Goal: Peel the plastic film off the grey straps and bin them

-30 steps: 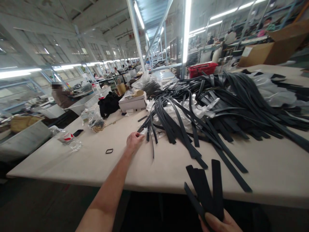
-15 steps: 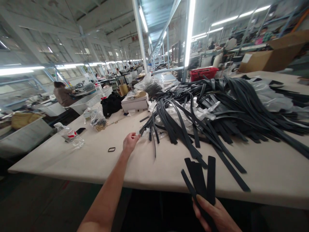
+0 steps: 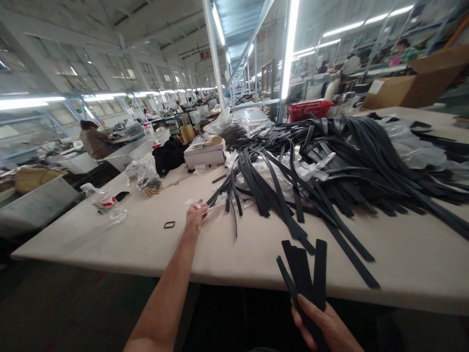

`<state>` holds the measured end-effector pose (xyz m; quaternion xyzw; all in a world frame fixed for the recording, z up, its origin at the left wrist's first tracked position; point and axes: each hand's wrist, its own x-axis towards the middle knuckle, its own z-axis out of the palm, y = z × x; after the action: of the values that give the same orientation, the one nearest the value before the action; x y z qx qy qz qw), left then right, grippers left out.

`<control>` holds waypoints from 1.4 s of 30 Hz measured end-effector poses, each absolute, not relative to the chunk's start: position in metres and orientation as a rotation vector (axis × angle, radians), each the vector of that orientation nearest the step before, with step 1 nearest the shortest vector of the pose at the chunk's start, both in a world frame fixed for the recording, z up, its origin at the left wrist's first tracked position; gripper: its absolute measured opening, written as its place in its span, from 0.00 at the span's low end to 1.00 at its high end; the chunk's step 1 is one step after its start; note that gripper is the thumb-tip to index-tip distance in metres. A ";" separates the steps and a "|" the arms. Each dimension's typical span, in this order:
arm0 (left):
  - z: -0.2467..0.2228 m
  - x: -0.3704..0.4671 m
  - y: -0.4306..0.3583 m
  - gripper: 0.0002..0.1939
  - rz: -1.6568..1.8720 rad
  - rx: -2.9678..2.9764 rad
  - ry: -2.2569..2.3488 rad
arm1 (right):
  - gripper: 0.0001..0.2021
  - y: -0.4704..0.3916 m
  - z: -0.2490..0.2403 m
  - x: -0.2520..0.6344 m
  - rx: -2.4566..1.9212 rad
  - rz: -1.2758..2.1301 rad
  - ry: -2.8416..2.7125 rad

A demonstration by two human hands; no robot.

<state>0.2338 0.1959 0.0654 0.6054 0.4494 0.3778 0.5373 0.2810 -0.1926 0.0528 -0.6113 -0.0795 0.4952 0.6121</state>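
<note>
Although the dark straps [image 3: 340, 161] heaped over the far right half of the table [image 3: 146, 244] look thin and light, they seem limp and smooth, so a single one would probably flop and slide unless taken near its end and drawn lengthwise out of the tangle. The left hand [image 3: 196, 217] reaches out over the middle of the table toward its left side, with its fingers pinched on something pale, and I cannot tell whether it is a scrap of clear wrapping or the tip of a strap; it sits right at the loose ends where the heap fans out toward the near edge. The right hand [image 3: 324, 325] is below the near edge, clenched around the lower ends of a few short strips [image 3: 306, 276] that stand up stiffly and spread like a fan, so these cut lengths seem firmer than the long ones. Crumpled clear plastic [image 3: 293, 173] lies threaded through the heap and would likely catch on whatever is pulled. Just beside the left hand, toward the left edge, lies a small black ring [image 3: 169, 225]; further left are a plastic bottle [image 3: 104, 203] and a bag of small parts [image 3: 148, 178]. Near the far edge stand a white box [image 3: 205, 154] and a black bag [image 3: 168, 156], with a red basket [image 3: 309, 108] behind the heap.
</note>
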 end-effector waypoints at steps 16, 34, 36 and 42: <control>0.044 0.135 0.013 0.14 1.009 1.355 0.593 | 0.29 -0.102 0.092 0.274 -1.300 1.289 -0.413; 0.044 0.063 0.045 0.33 0.307 1.324 0.774 | 0.25 -0.072 0.087 0.276 -1.470 0.997 -0.651; 0.055 0.071 0.045 0.36 0.207 1.343 0.683 | 0.25 -0.071 0.087 0.275 -1.486 1.005 -0.652; 0.067 0.087 0.031 0.19 -0.102 1.491 0.585 | 0.24 -0.072 0.085 0.273 -1.495 1.024 -0.661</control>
<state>0.0874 0.0306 0.0675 0.6682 0.2622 -0.0455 0.6948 0.2732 -0.0716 0.0850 -0.6367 -0.2817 0.4363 0.5700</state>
